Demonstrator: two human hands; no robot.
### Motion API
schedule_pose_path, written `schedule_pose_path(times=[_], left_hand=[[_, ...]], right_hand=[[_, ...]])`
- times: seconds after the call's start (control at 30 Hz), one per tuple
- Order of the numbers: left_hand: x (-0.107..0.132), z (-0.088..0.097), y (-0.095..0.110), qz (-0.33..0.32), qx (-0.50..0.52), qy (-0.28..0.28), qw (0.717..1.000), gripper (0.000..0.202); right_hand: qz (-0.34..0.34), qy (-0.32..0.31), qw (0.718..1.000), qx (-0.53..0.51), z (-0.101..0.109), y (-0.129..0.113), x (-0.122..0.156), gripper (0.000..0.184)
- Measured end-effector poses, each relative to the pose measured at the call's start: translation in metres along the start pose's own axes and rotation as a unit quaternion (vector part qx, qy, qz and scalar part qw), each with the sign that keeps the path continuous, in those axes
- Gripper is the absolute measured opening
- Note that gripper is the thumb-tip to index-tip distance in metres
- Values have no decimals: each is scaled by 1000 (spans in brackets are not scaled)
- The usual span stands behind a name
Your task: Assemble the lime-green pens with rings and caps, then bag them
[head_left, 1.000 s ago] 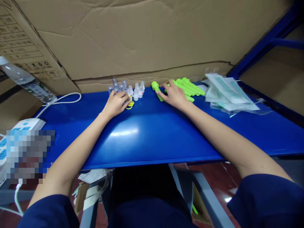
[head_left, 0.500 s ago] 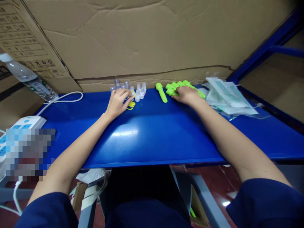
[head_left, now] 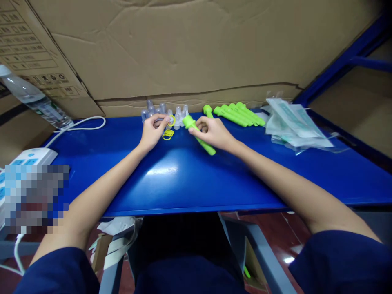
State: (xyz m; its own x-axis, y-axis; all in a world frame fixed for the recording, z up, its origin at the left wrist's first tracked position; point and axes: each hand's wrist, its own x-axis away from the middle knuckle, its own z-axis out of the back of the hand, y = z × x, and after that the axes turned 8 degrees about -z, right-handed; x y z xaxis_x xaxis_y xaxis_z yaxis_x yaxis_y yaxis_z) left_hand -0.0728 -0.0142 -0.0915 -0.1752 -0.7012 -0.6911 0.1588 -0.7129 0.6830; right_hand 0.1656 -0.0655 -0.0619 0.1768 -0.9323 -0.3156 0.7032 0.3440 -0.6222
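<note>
My right hand [head_left: 212,132] is closed around a lime-green plastic tube [head_left: 199,135], held slanted just above the blue table [head_left: 190,171], its wide end pointing toward my left hand. My left hand [head_left: 153,130] pinches a small yellow ring [head_left: 172,120] at its fingertips, close to the tube's end. More yellow rings [head_left: 167,134] lie on the table below it. A cluster of small clear caps [head_left: 165,112] stands behind my left hand. A row of several green tubes [head_left: 239,114] lies at the back right, one single tube [head_left: 208,110] apart from them.
Clear plastic pouches [head_left: 290,124] are piled at the right. Cardboard sheets [head_left: 183,49] wall off the back. A water bottle [head_left: 33,102], a white cable [head_left: 79,124] and a power strip [head_left: 30,157] sit at the left. A blue rack frame [head_left: 343,53] rises at right.
My right hand left the pile of green tubes and came left toward the middle with one tube in it. My left hand lifted a yellow ring from near the caps.
</note>
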Motion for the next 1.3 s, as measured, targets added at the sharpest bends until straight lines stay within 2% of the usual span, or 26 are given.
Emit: schedule_pose_path(times=[0.07, 0.13, 0.37, 0.57, 0.77, 1.07, 1.3], left_hand=[[2, -5, 5, -14, 8, -29, 999, 52], [4, -8, 12, -30, 7, -55, 998, 48], [9, -10, 27, -63, -54, -84, 993, 32], [10, -9, 26, -62, -46, -85, 993, 26], [9, -7, 22, -63, -69, -97, 991, 27], [14, -9, 25, -70, -71, -117, 988, 26], [17, -14, 19, -56, -42, -111, 991, 25]], right_hand=[[6, -48, 996, -78, -9, -7, 6, 44], [1, -62, 991, -116, -14, -11, 10, 46], [-21, -85, 987, -136, -18, -10, 11, 50], [-51, -66, 982, -170, -24, -9, 11, 53], [-78, -87, 966, -231, -29, -8, 10, 53], [-80, -129, 955, -255, -29, 1, 10, 52], [-61, -121, 955, -262, -35, 8, 10, 50]])
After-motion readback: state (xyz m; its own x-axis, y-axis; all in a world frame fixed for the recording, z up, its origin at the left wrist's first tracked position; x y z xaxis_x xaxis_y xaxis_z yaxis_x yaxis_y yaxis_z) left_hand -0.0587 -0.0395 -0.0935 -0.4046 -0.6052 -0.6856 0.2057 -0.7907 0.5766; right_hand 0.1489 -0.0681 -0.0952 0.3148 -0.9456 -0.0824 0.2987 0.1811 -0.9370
